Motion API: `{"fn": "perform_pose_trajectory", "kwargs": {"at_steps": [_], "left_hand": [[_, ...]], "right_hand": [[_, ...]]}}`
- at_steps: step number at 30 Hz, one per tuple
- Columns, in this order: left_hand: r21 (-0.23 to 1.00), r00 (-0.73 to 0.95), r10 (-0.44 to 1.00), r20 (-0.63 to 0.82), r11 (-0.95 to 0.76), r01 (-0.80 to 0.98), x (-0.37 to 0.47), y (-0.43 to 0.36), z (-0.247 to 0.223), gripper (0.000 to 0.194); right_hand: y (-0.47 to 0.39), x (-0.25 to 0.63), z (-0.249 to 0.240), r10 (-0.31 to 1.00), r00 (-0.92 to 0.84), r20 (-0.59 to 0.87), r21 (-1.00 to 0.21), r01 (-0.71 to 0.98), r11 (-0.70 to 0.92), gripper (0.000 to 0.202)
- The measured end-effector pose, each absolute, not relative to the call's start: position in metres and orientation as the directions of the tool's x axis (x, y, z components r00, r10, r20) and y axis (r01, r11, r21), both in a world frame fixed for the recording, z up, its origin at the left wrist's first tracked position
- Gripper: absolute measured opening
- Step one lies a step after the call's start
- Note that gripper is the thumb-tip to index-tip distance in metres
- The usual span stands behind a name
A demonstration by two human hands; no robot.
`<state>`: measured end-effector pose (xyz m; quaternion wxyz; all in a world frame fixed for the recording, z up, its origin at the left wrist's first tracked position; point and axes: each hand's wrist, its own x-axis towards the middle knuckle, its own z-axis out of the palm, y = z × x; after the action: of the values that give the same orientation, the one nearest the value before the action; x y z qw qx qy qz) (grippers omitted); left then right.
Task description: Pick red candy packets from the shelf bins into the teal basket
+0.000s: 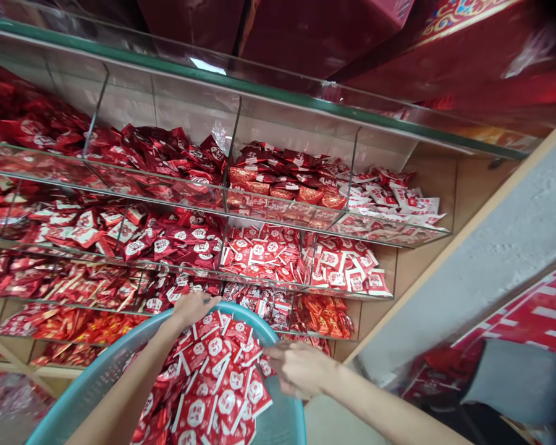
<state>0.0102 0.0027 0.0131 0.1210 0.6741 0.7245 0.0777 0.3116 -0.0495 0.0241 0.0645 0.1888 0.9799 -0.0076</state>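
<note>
Red packets [213, 384]: in basin [285, 420], 6 o'clock | your left hand [192, 309]: over 12 o'clock rim, grip unseen | right hand [301, 369]: curled, 2 o'clock, hold unclear | risk: uneven support spills packets

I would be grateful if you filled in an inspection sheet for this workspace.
Surface: wooden display rack with clear-divided compartments holding mostly red shelf packets.
Handled things: blue plastic basin holding a pile of red-and-white packets.
Clutter: crumpled clear plastic at lower left.
Hands: left hand at the basin's far rim; right hand at its right rim, exact grip unclear.
Cables: nothing seen.
Surroundings: dark red boxes above; grey wall and grey seat-like object at right.
</note>
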Motion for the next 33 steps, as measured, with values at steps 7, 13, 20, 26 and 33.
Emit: {"fn": "perform_pose_trajectory", "kwargs": {"at_steps": [7, 13, 20, 26, 33], "left_hand": [[0.291, -0.067, 0.996, -0.06, 0.082, 0.953, 0.009, 0.002, 0.012, 0.058], [0.3, -0.064, 0.995, -0.074, 0.083, 0.95, 0.009, 0.0, 0.012, 0.059], [0.311, -0.049, 0.995, -0.086, 0.074, 0.948, 0.01, -0.001, 0.012, 0.057], [0.321, -0.054, 0.995, -0.086, 0.079, 0.944, 0.009, -0.002, 0.012, 0.056], [0.315, -0.064, 0.995, -0.075, 0.085, 0.945, 0.004, -0.002, 0.012, 0.058]], "right_hand": [[-0.045, 0.313, 0.018, 0.349, -0.936, -0.044, 0.026, 0.348, 0.937, 0.035], [-0.044, 0.313, 0.025, 0.363, -0.929, 0.071, 0.014, 0.365, 0.931, 0.034], [-0.033, 0.294, 0.072, 0.406, -0.828, 0.388, 0.078, 0.468, 0.88, 0.027], [-0.003, 0.278, 0.108, 0.615, -0.55, 0.565, -0.016, 0.738, 0.675, 0.027], [0.041, 0.258, 0.133, 0.845, -0.261, 0.466, -0.014, 0.953, 0.302, 0.026]]}}
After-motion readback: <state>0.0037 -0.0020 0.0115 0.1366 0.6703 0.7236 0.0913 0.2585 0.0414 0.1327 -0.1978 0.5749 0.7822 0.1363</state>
